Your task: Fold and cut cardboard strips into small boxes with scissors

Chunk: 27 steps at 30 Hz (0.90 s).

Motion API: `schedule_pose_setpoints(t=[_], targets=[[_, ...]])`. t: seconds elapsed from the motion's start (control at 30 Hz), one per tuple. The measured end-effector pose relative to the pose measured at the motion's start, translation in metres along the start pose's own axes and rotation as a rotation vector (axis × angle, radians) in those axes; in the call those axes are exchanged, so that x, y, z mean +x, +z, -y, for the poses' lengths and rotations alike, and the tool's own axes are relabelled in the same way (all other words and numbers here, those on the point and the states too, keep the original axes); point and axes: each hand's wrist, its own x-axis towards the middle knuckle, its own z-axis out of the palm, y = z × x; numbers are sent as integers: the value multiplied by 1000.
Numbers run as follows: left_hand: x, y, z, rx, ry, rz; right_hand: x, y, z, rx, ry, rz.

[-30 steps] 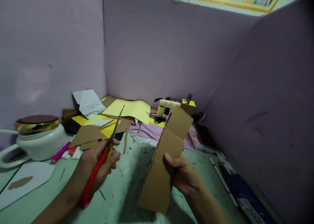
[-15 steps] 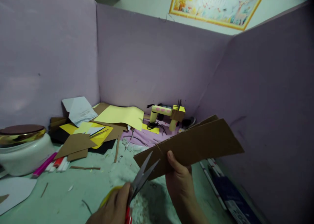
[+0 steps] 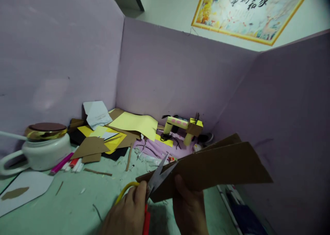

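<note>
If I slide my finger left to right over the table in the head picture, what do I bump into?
White mug → white paper → pale yellow sheet → little yellow figure → dark blue thing.

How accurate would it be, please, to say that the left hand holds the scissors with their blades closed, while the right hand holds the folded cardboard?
The blades are open, not closed, as the head view shows. The left hand holds the scissors, and the right hand the folded cardboard.

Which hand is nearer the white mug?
Left. The left hand, gripping the scissors, is right of the white mug and closer to the camera; the right hand, holding folded cardboard, is farther right.
</note>
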Motion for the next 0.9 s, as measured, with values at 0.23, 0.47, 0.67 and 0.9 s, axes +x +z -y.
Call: schedule_pose_setpoints(t=[0.23, 0.47, 0.67, 0.9], targets=[[2, -5, -4, -7, -7, 100, 0, -2, -4, -7, 16, 16], [4, -16, -5, 27, -20, 142, 3, 0, 4, 26, 101, 99], [5, -15, 12, -161, -47, 76, 6, -3, 7, -6, 84, 196], [8, -67, 49, -484, -342, -172, 17, -3, 18, -14, 416, 294]])
